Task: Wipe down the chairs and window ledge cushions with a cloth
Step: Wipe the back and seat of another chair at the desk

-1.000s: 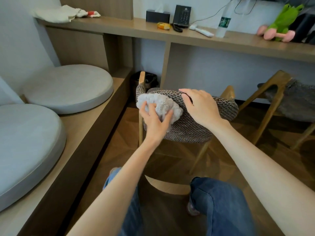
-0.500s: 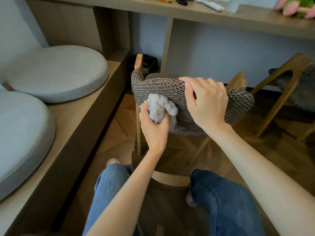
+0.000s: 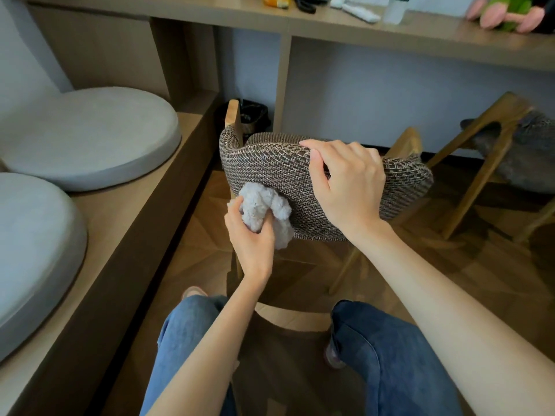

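A chair with a woven brown backrest (image 3: 279,169) and wooden frame stands in front of me. My left hand (image 3: 250,240) grips a bunched fluffy white cloth (image 3: 264,207) and presses it against the lower left of the backrest's rear face. My right hand (image 3: 345,181) grips the top edge of the backrest, fingers curled over it. Two round grey cushions, one farther (image 3: 87,133) and one nearer (image 3: 33,250), lie on the wooden window ledge (image 3: 132,211) at the left.
A second wooden chair (image 3: 492,145) with dark fabric stands at the right. A long wooden desk (image 3: 345,28) runs across the back with a bottle, remote and plush toy. A dark bin (image 3: 255,115) sits under it. My jeans-clad legs are below.
My left hand has dragged the cloth down from the backrest's top edge to its lower left. The right hand keeps its hold. The view has tilted downward.
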The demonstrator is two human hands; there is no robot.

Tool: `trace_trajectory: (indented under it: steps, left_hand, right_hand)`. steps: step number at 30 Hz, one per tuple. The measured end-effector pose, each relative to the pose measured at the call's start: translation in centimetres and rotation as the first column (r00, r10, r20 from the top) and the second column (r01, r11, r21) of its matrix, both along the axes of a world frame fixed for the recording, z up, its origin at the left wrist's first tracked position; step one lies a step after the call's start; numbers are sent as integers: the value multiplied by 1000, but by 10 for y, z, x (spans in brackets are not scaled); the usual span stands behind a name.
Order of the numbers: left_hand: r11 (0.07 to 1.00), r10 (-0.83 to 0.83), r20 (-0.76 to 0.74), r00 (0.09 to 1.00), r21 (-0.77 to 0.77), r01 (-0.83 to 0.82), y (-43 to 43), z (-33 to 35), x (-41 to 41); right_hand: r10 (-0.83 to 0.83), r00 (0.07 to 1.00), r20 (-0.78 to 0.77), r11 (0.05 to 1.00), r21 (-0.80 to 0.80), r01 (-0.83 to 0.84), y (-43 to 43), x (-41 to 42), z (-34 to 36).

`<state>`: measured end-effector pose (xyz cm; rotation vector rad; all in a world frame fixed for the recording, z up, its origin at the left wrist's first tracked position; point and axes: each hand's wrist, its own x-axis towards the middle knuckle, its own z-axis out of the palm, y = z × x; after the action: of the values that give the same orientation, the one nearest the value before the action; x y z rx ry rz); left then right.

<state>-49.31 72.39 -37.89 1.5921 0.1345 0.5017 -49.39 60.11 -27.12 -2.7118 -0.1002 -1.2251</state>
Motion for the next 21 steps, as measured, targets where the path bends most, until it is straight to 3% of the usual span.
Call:
trace_trajectory:
  steps: [3,5,13,18,21]
  left_hand:
    - [997,82,232,969,-23,-78,3,38,6]
    - [997,65,250,966,26,-73,2,53,13]
    - [999,36,113,993,26,-40,5,36,19]
    - [998,-47,-160,986,35,54,11,-7,24]
    - [995,-81,-217,973,44,93,13,-21,30]
  right_hand:
    - [-18,1000,5,1000,2,18,2,-1,1]
    - [-18,1000,-4,1000,3,18,4,0,2]
    - [-18,1000,15,1000,22,18,6,1,0]
    - [-22,999,37,1000,18,21,6,2,-2]
    - [-33,999,40,999,9,33,5,4,-3]
